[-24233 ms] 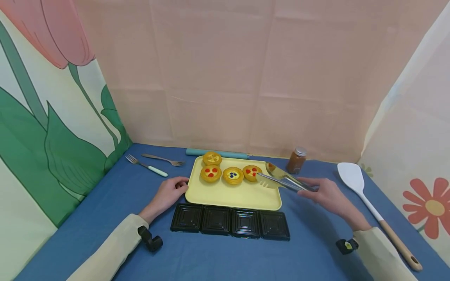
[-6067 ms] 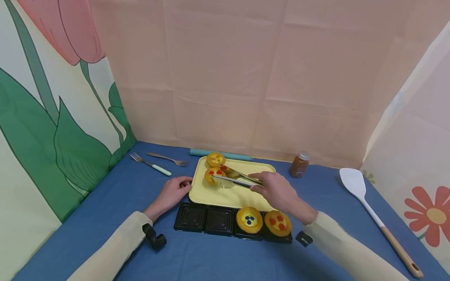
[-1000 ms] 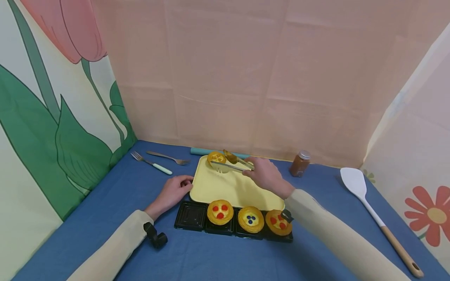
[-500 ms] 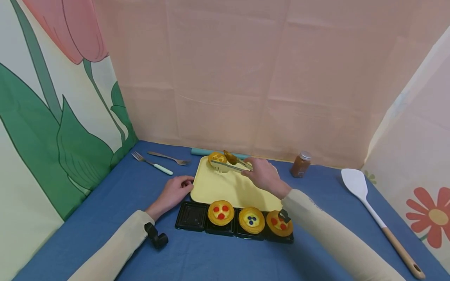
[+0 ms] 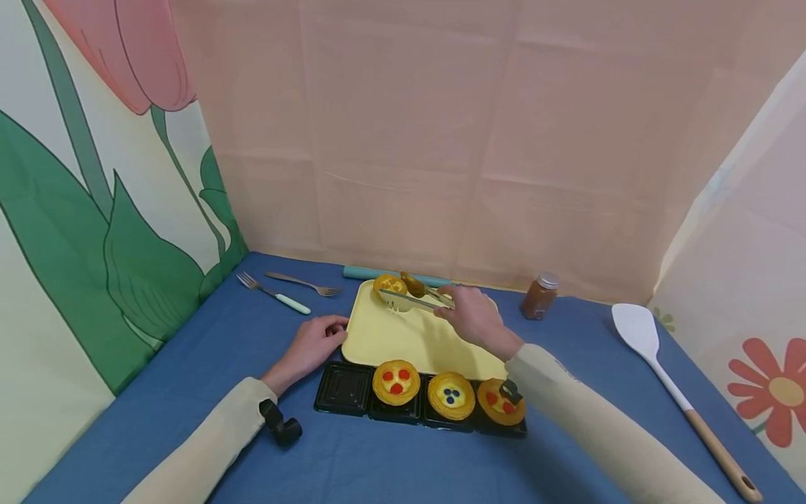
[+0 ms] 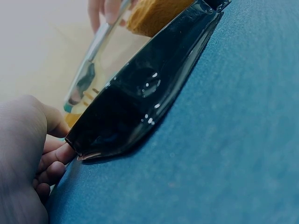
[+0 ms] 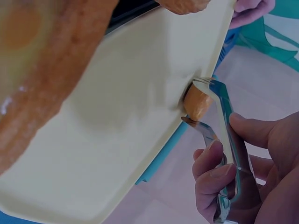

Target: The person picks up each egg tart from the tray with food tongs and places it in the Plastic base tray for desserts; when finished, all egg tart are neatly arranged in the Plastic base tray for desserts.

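Note:
My right hand (image 5: 474,315) grips metal serving tongs (image 7: 230,130), one end slotted like a fork. The tongs' ends stand on two sides of a pineapple-coloured egg tart (image 5: 390,283) at the far left corner of the yellow tray (image 5: 403,343). My left hand (image 5: 310,343) holds the tray's left edge, thumb and curled fingers at the rim. In front of the tray lies a black container (image 5: 343,388) with square compartments in a row. The leftmost is bare; the others bear a red-dotted tart (image 5: 396,383), a blue-dotted tart (image 5: 451,396) and another red-dotted tart (image 5: 497,400), partly behind my wrist camera.
Two forks, one green-handled (image 5: 292,303) and one metal (image 5: 302,283), lie at the left. Behind the tray is a teal stick (image 5: 365,273). A brown jar (image 5: 539,297) and a long white spatula (image 5: 636,329) are at the right. Cloth walls enclose the back and sides.
Three tarts have gone from the tray into the black container, the latest red-dotted one since six seconds ago. Over the last second the tongs stay at the remaining tray tart, one end dipping slightly.

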### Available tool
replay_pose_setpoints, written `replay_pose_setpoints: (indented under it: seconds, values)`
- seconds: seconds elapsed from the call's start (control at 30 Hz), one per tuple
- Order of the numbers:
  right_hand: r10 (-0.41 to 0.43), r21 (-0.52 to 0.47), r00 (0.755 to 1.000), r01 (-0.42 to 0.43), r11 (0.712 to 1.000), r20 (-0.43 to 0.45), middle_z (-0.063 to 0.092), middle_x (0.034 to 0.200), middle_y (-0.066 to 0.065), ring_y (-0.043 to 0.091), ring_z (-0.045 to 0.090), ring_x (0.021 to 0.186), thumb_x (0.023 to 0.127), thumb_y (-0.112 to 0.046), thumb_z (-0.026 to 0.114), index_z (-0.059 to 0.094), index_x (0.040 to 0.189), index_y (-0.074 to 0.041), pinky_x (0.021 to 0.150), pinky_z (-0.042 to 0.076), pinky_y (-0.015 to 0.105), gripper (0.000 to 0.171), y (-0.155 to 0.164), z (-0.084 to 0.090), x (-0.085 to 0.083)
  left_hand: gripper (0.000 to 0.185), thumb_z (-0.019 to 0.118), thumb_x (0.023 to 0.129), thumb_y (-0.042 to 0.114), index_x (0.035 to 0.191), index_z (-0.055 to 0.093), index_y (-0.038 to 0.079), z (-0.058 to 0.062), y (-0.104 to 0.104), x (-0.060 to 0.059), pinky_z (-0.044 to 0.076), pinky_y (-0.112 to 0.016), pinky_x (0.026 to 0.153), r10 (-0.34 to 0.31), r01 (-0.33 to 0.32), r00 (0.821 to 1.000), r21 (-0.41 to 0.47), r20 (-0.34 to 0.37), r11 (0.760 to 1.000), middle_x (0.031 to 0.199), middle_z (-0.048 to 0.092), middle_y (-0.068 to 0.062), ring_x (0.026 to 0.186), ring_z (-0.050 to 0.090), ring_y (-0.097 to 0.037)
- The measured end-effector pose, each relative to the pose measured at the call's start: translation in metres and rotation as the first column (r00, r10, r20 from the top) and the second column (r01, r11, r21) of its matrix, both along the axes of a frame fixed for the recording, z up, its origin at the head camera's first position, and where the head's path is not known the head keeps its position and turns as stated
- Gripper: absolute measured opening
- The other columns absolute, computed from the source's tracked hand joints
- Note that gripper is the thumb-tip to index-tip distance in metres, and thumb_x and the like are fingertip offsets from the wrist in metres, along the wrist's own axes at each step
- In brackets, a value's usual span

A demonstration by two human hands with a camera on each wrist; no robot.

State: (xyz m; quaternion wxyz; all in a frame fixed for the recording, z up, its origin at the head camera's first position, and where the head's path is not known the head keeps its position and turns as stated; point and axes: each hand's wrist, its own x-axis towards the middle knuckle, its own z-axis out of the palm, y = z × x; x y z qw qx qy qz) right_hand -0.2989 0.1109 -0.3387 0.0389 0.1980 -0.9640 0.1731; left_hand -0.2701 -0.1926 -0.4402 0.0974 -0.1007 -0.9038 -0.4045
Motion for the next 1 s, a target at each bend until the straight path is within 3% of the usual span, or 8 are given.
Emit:
replay_pose_setpoints:
  seconds: [0.43,0.87,1.0]
  values:
    - [-0.005,-0.006,1.000,0.005,1.000,-0.012,0.069,0.123,0.011,0.022,0.067,0.087,0.097,-0.030,0.069,0.065,0.135,-0.010,0.062,0.051,0.035,0.043,0.007,0.001,0.006,0.034,0.059,0.094,0.011,0.125,0.069,-0.001,0.000,0.000,0.000,0.042,-0.036,0.072,-0.001,0.001,1.000,0.006,0.003,1.000,0.088,0.064,-0.002,0.071,0.052,-0.017]
    - [0.047,-0.049,0.997,-0.050,0.998,-0.059,0.071,0.118,0.009,0.017,0.065,0.078,0.095,-0.025,0.071,0.067,0.132,-0.009,0.057,0.047,0.032,0.040,0.014,0.002,0.019,0.034,0.059,0.094,0.011,0.124,0.069,-0.002,0.002,0.000,0.002,0.042,-0.035,0.070,-0.008,0.008,1.000,0.015,-0.004,1.000,0.087,0.064,-0.002,0.069,0.051,-0.017]
    - [0.059,-0.052,0.995,-0.064,0.997,-0.078,0.070,0.120,0.009,0.019,0.068,0.085,0.095,-0.025,0.072,0.067,0.132,-0.010,0.062,0.050,0.033,0.040,0.016,0.003,0.025,0.035,0.059,0.094,0.011,0.124,0.069,-0.002,0.002,0.000,0.001,0.042,-0.035,0.070,-0.006,0.006,1.000,0.011,-0.002,1.000,0.087,0.064,-0.002,0.070,0.051,-0.017]
